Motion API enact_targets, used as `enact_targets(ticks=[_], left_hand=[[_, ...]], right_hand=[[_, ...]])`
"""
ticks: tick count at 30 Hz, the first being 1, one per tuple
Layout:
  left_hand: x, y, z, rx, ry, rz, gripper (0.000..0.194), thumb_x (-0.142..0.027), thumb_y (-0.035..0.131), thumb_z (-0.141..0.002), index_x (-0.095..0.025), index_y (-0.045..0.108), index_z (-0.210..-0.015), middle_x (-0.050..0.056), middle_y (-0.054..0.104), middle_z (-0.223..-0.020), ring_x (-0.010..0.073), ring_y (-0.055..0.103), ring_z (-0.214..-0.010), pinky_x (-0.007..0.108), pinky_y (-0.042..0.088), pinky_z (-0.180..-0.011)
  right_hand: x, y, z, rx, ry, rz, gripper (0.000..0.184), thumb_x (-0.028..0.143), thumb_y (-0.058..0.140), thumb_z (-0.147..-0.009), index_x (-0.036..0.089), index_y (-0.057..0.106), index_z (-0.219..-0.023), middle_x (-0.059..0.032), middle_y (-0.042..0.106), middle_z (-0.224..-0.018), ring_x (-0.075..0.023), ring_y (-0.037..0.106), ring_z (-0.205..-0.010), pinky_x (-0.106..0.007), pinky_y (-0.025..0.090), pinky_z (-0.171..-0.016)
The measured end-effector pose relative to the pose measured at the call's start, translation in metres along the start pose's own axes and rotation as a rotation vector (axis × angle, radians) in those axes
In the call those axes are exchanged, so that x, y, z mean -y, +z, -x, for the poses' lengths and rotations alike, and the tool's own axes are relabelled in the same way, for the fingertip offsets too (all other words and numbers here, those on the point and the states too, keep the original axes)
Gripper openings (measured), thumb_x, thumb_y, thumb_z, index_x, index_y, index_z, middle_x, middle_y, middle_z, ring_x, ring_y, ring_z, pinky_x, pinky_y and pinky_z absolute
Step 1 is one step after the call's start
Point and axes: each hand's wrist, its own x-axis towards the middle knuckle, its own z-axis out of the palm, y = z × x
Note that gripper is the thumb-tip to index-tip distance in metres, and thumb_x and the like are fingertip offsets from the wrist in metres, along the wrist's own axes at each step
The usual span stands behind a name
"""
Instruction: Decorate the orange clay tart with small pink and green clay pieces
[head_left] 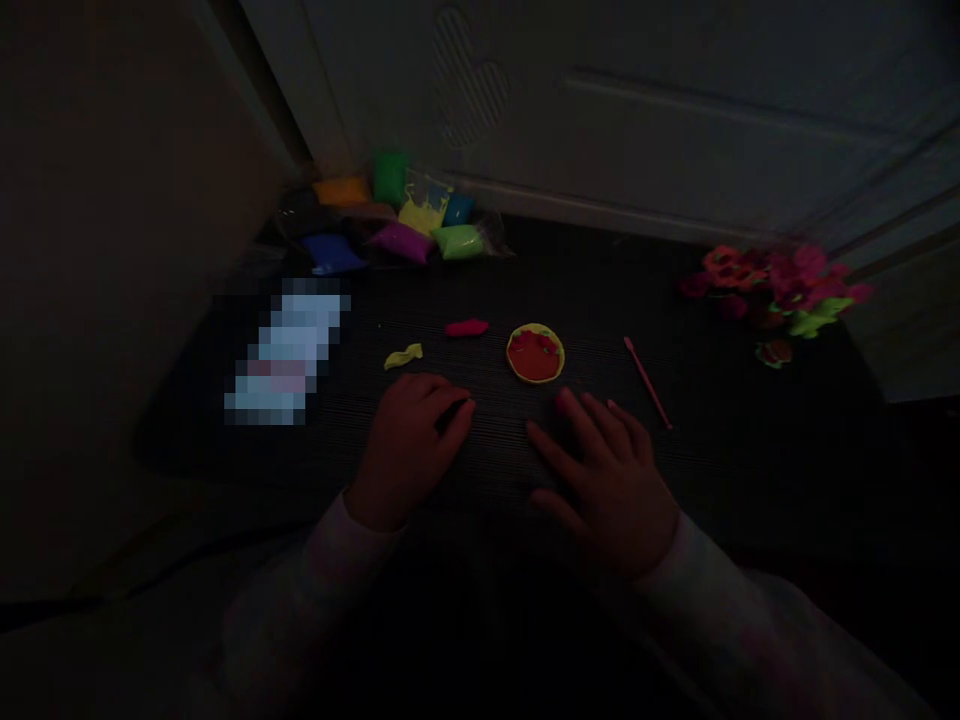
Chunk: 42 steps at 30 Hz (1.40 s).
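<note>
My left hand (416, 440) rests over the dark table with its fingers curled. Its thumb and index tips come together around a dark gap, and anything between them is too dark to make out. With fingers spread, my right hand (611, 470) lies low over the tabletop. A small red bit (561, 401) shows at its index fingertip. Just beyond the hands sits a round clay piece (534, 362), red-orange inside a yellow rim, with red and green bits along its top. A red clay strip (466, 328) and a twisted yellow clay strip (403, 356) lie to its left.
A thin pink stick tool (648, 382) lies right of the round piece. Several bags of coloured clay (405, 240) are heaped at the back left. A blurred-out bright rectangle (289, 350) lies at left. Colourful flower shapes (795, 285) stand at back right. A pale panel (600, 140) borders the table (600, 290).
</note>
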Motion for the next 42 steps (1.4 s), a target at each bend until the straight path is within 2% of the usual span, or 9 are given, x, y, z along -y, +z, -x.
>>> enact_targets(ticks=[1,5,9,13,18,25,34,42], left_hand=[[0.0002,0.0003,-0.0001,-0.006,0.004,-0.002,0.016,-0.026,0.049,-0.081,-0.017,0.061,-0.087,0.004,0.059,-0.084,0.0178,0.052,-0.084,0.034,0.043,-0.078],[-0.0001,0.0005,-0.0002,-0.002,0.014,-0.006,0.016,-0.025,0.049,-0.08,-0.017,0.062,-0.087,0.004,0.058,-0.083,0.0175,0.052,-0.082,0.033,0.043,-0.077],[-0.001,0.0004,0.0005,-0.005,0.019,-0.019,0.017,-0.026,0.049,-0.08,-0.016,0.062,-0.086,0.005,0.058,-0.083,0.0179,0.052,-0.083,0.033,0.043,-0.077],[-0.0006,0.0004,0.0007,0.001,0.015,-0.02,0.018,-0.026,0.049,-0.08,-0.016,0.062,-0.087,0.005,0.059,-0.083,0.0183,0.052,-0.083,0.034,0.043,-0.077],[0.0,-0.0003,0.0,0.006,0.025,-0.023,0.019,-0.026,0.049,-0.081,-0.015,0.062,-0.088,0.006,0.059,-0.085,0.0186,0.052,-0.084,0.034,0.042,-0.078],[-0.0001,0.0009,-0.0003,0.004,0.013,-0.011,0.018,-0.026,0.049,-0.08,-0.016,0.062,-0.087,0.005,0.059,-0.083,0.0176,0.052,-0.082,0.033,0.042,-0.077],[0.0004,-0.0003,-0.0003,-0.005,0.021,-0.017,0.018,-0.027,0.048,-0.081,-0.017,0.062,-0.086,0.004,0.059,-0.082,0.0174,0.052,-0.082,0.033,0.042,-0.076],[-0.0005,0.0013,0.0009,-0.035,0.03,-0.027,0.017,-0.026,0.049,-0.08,-0.017,0.062,-0.086,0.003,0.058,-0.083,0.0169,0.052,-0.083,0.031,0.042,-0.077]], right_hand=[[0.0,0.0001,0.0001,-0.013,0.034,0.014,0.053,0.052,0.047,-0.075,0.029,0.046,-0.121,-0.01,0.031,-0.137,-0.0314,0.028,-0.121,-0.05,0.023,-0.094],[-0.001,0.001,0.0002,0.01,-0.056,-0.037,0.054,0.054,0.047,-0.074,0.03,0.044,-0.122,-0.0103,0.031,-0.137,-0.029,0.028,-0.122,-0.049,0.022,-0.096],[-0.0045,0.0015,-0.0012,-0.015,0.046,0.002,0.052,0.052,0.044,-0.077,0.027,0.044,-0.123,-0.0137,0.029,-0.137,-0.0312,0.027,-0.122,-0.05,0.022,-0.096],[-0.0054,0.0003,-0.0018,0.0,0.044,-0.021,0.053,0.049,0.042,-0.079,0.024,0.042,-0.125,-0.0148,0.028,-0.137,-0.0303,0.028,-0.122,-0.05,0.023,-0.096],[-0.007,-0.0006,-0.0005,-0.066,0.041,-0.052,0.051,0.043,0.043,-0.08,0.018,0.042,-0.125,-0.0166,0.027,-0.136,-0.0312,0.026,-0.123,-0.049,0.026,-0.095],[-0.0083,-0.0002,0.0041,-0.137,0.01,-0.082,0.037,0.039,0.047,-0.08,0.025,0.054,-0.114,-0.0132,0.035,-0.133,-0.03,0.031,-0.12,-0.049,0.027,-0.094],[-0.0069,-0.0002,0.002,-0.115,0.02,-0.03,0.037,0.043,0.047,-0.079,0.027,0.056,-0.111,-0.0124,0.04,-0.13,-0.0295,0.035,-0.118,-0.048,0.026,-0.093],[-0.0052,0.0011,0.0035,-0.151,0.016,0.0,0.036,0.043,0.048,-0.079,0.027,0.057,-0.11,-0.0108,0.043,-0.129,-0.0292,0.036,-0.116,-0.047,0.027,-0.092]])
